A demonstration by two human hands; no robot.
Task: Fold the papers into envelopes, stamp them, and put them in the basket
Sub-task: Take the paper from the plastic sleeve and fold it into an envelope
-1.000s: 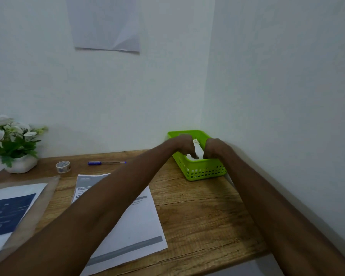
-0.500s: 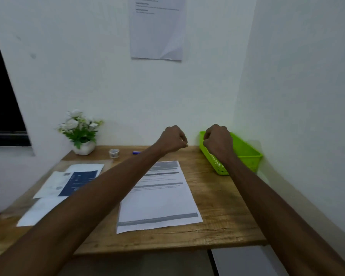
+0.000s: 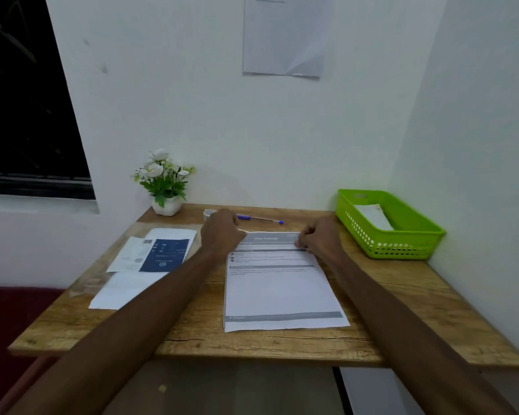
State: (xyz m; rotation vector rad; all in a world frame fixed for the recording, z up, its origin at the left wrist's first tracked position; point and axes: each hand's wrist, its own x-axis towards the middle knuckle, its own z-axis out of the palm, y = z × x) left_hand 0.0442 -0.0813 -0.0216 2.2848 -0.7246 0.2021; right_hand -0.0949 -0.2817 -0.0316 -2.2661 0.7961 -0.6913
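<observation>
Head view, the only view supplied. One second before this moment both hands were at the green basket point(image 3: 414, 235) holding a white folded piece over it; half a second before, they had drawn back as empty fists. At this moment the folded envelope point(image 3: 373, 217) lay inside the basket, at the right rear of the wooden desk point(image 3: 192, 333), touched by neither hand. One delivery was judged complete.

The left hand point(image 3: 221, 232) and right hand point(image 3: 319, 236) had come down on the far corners of the printed sheet point(image 3: 277, 289), which lay flat at the desk's centre. The fingers of each hand were curled at a corner, apparently pinching the paper's top edge; the fingertips were hidden behind the knuckles, so the exact hold could not be confirmed. The sheet showed no fold yet. The next cycle was judged to be starting.

Also present: a blue pen point(image 3: 259, 218) and a small tape roll point(image 3: 209, 212) behind the sheet, a stack of papers point(image 3: 150, 259) to the left, and a potted flower point(image 3: 165, 184) at the rear.
</observation>
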